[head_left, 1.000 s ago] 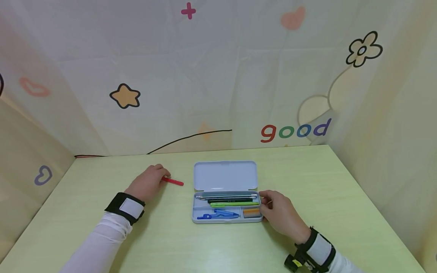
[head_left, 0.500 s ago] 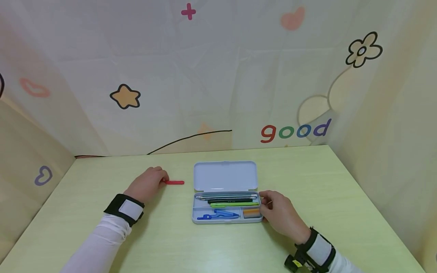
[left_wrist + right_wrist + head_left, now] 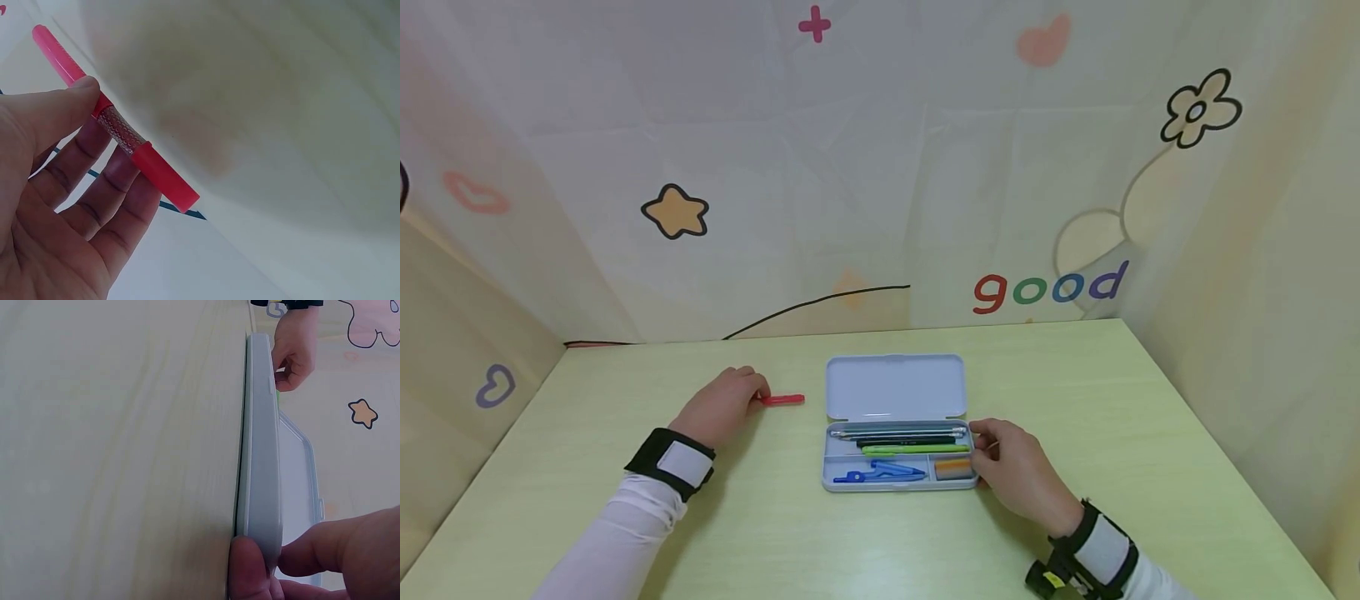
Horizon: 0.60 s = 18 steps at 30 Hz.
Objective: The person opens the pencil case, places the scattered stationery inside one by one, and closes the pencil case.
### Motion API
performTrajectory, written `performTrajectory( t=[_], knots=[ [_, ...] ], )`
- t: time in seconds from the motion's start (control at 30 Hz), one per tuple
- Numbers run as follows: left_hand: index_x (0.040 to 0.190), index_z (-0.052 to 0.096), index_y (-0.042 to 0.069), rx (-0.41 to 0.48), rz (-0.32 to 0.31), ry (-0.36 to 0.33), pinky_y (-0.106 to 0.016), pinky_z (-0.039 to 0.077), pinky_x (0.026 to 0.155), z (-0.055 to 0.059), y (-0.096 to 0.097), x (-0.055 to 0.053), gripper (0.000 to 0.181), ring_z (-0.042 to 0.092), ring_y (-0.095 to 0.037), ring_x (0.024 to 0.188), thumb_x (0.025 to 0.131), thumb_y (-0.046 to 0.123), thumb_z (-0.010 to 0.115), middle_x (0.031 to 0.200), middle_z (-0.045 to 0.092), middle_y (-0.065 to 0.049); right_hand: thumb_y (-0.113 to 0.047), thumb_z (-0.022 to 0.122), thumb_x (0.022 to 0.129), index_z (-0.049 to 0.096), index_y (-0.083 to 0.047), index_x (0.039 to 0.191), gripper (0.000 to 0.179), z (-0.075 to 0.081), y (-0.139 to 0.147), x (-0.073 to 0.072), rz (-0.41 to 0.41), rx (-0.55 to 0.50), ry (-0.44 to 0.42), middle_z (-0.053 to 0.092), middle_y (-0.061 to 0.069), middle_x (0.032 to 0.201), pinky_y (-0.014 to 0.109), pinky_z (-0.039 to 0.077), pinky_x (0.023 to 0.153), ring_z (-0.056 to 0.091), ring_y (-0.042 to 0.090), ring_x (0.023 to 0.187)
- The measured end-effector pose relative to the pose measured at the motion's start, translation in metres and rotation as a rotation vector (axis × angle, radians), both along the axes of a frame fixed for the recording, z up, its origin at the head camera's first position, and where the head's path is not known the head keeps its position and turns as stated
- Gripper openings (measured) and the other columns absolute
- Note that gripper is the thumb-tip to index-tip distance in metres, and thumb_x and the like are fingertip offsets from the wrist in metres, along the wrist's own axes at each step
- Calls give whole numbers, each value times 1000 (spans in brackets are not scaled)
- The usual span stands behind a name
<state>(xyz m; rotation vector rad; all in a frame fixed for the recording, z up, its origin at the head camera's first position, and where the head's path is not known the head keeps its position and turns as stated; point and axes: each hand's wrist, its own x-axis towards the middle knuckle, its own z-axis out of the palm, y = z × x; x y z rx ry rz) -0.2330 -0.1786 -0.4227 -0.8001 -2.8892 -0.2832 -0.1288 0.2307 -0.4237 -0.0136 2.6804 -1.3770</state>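
On the left part of the table, my left hand pinches a red pen between thumb and fingertips. Seen from the left wrist, the pen has red ends and a glittery patterned middle. A pale blue pencil case lies with its lid swung back. My right hand grips the case's right end, thumb on one side and fingers on the other in the right wrist view. Inside lie several pencils, a green pen, blue compasses and an orange-and-white eraser.
The case and both hands are on a light wooden table. A patterned cloth hangs behind the table and along both sides.
The red pen has swung from slanting down to the right to nearly level. My left hand has shifted slightly; the right hand and pencil case have stayed put.
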Motion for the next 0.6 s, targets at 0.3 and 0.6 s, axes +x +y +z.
performTrajectory(
  t=[0.3,0.6],
  knots=[
    [97,75,6,-6,12,-9,-41,57,80,5,0,2,15,61,-26,83,90,-6,79,90,65,-4,4,62,99,60,9,137,38,1,0,0,-3,11,-8,60,10,104,28,59,64,58,22,89],
    [97,75,6,9,5,6,-40,58,81,5,-3,2,15,61,-26,84,89,-4,82,91,66,-4,5,61,98,60,10,136,38,1,-1,1,0,-8,-2,59,11,103,28,59,63,58,21,87]
  ],
)
